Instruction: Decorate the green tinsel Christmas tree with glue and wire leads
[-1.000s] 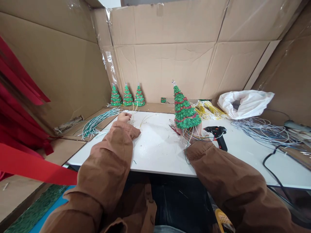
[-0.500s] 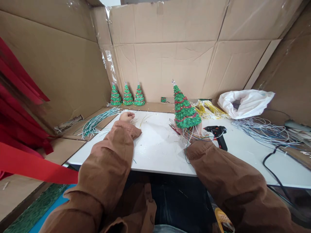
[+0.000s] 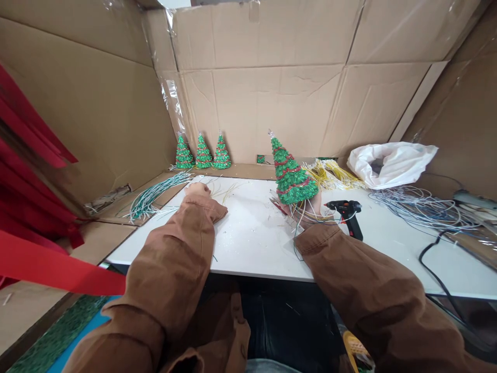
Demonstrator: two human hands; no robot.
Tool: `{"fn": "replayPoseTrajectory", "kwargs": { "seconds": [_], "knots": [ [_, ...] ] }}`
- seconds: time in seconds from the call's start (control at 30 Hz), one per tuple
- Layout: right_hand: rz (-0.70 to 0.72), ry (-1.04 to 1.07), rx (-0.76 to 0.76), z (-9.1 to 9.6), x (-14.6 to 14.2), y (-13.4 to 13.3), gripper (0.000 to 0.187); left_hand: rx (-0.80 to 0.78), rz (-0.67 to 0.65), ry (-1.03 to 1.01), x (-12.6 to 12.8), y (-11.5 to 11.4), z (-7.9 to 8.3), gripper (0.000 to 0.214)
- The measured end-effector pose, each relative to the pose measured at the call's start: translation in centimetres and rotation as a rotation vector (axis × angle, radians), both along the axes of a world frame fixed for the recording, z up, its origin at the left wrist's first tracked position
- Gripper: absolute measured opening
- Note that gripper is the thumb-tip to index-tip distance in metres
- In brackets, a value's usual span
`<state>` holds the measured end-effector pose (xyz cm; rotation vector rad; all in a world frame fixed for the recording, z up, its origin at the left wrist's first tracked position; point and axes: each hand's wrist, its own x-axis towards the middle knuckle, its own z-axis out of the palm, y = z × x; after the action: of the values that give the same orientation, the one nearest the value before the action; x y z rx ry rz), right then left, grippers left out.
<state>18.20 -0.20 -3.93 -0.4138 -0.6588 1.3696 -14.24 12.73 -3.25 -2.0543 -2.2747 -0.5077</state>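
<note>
My right hand (image 3: 315, 203) grips a small green Christmas tree (image 3: 290, 173) by its base. The tree has red garlands and a clear star on top, and it tilts left. White and green wires (image 3: 301, 215) hang from under its base. Beside that hand shows part of a red-handled tool (image 3: 278, 205); its kind is unclear, as is whether the hand holds it. My left hand (image 3: 199, 189) is closed low over the far left of the white table (image 3: 248, 243), near thin loose wires (image 3: 225, 190). Its fingertips are hidden.
Three similar trees (image 3: 204, 153) stand along the back left. Left of my hand lies a bundle of green wires (image 3: 155, 194). A black glue gun (image 3: 347, 211), yellow wires (image 3: 336, 173), a white bag (image 3: 388, 163) and tangled wires (image 3: 419, 210) are on the right. Cardboard walls (image 3: 267, 109) enclose the table.
The tree in my right hand has tipped further left, its top shifting left. My left hand has turned slightly, with the fingers now less visible.
</note>
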Motion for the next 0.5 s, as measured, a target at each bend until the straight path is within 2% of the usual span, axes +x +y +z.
{"fn": "replayPoseTrajectory", "kwargs": {
  "seconds": [0.13, 0.27, 0.3, 0.37, 0.47, 0.5],
  "knots": [
    [0.084, 0.018, -0.097, 0.7, -0.6, -0.2, 0.039, 0.087, -0.027, 0.023, 0.7, -0.3, 0.3, 0.024],
    [0.015, -0.092, 0.012, 0.9, -2.0, -0.4, 0.037, 0.213, -0.138, -0.005, 3.4, -1.5, 1.5, 0.03],
    [-0.025, -0.127, 0.056, 0.8, -2.3, -0.4, 0.038, 0.257, -0.245, -0.124, 4.5, -2.1, 1.8, 0.033],
    [-0.113, -0.207, 0.13, 0.3, -2.8, -0.5, 0.04, 0.25, -0.458, -0.495, 6.8, -3.5, 2.5, 0.039],
    [-0.188, -0.415, 0.239, -0.3, -3.0, -0.9, 0.043, 0.002, -0.773, -1.153, 10.1, -6.2, 3.3, 0.058],
    [-0.19, -0.506, 0.28, -0.5, -3.0, -1.1, 0.045, -0.082, -0.868, -1.309, 11.0, -7.2, 3.3, 0.061]
  ]
}}
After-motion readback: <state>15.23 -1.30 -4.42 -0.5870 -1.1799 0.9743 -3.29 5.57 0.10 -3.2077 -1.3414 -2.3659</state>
